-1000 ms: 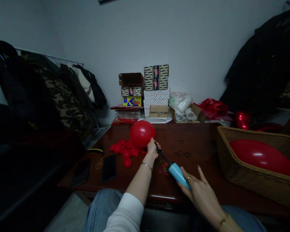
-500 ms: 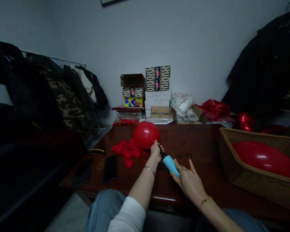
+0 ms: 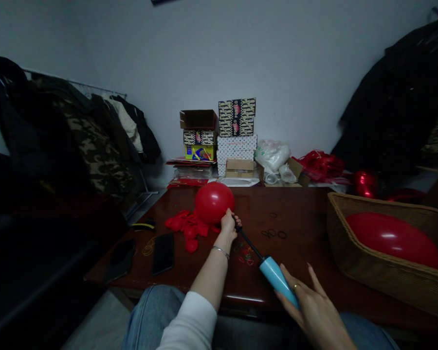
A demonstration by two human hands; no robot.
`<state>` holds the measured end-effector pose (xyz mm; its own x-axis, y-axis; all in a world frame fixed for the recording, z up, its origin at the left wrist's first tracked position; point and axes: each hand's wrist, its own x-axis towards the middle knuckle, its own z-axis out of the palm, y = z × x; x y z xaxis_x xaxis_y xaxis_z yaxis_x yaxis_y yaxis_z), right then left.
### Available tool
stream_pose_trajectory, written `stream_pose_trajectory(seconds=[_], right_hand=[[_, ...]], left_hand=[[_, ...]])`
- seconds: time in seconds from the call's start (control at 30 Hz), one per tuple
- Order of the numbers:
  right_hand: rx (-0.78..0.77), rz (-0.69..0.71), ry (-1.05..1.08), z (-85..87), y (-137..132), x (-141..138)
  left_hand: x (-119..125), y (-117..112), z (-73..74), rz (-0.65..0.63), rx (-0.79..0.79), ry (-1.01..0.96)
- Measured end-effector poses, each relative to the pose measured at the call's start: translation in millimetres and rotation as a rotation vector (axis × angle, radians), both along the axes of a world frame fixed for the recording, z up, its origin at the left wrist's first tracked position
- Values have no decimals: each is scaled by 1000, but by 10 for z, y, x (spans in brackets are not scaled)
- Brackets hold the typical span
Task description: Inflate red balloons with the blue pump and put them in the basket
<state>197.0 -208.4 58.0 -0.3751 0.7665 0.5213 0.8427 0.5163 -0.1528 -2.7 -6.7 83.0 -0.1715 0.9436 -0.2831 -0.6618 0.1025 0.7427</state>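
Observation:
A round red balloon is partly inflated above the table. My left hand is closed where the balloon's neck meets the black nozzle end of a hand pump; the neck itself is hidden by my fingers. The pump's light blue body lies in my right hand, thumb along one side and a finger raised. A black rod shows between the nozzle end and the blue body. Just left of the balloon, several flat red balloons lie in a pile. Small coloured rubber bands lie beneath the pump.
At the right stands a wicker basket holding a large red balloon. Dark hair ties and a black phone lie on the brown table. Boxes are stacked behind it, beside a plastic bag.
My right hand has drawn the blue pump body back toward me and to the right, baring the black rod. My left hand stays at the balloon's neck.

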Motion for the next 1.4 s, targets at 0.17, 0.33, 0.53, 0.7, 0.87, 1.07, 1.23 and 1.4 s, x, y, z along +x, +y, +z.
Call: stream_pose_trajectory(seconds=[0.17,0.33,0.53,0.7,0.87,1.07,1.23,1.4], right_hand=[[-21,-9,8,43,0,-21],[-63,-26,36,164,162,-168],[-68,-58,14,271,481,-371],[-78,-63,18,245,542,-448],[-98,-48,45,179,436,-394],[-103,-12,59,87,244,-207],[-60,7,36,-4,81,-43],[-26,23,13,-46,-3,35]], left_hand=[[46,-37,-22,-4,-23,-29],[142,-112,-25,-20,-28,-31],[241,-201,17,-36,-28,-23],[229,-195,26,-19,-29,-25],[201,-159,-16,-34,-22,-15],[117,-86,-33,-9,-6,-4],[6,-32,-4,-1,18,-4],[-9,-38,-12,-5,10,-16]])
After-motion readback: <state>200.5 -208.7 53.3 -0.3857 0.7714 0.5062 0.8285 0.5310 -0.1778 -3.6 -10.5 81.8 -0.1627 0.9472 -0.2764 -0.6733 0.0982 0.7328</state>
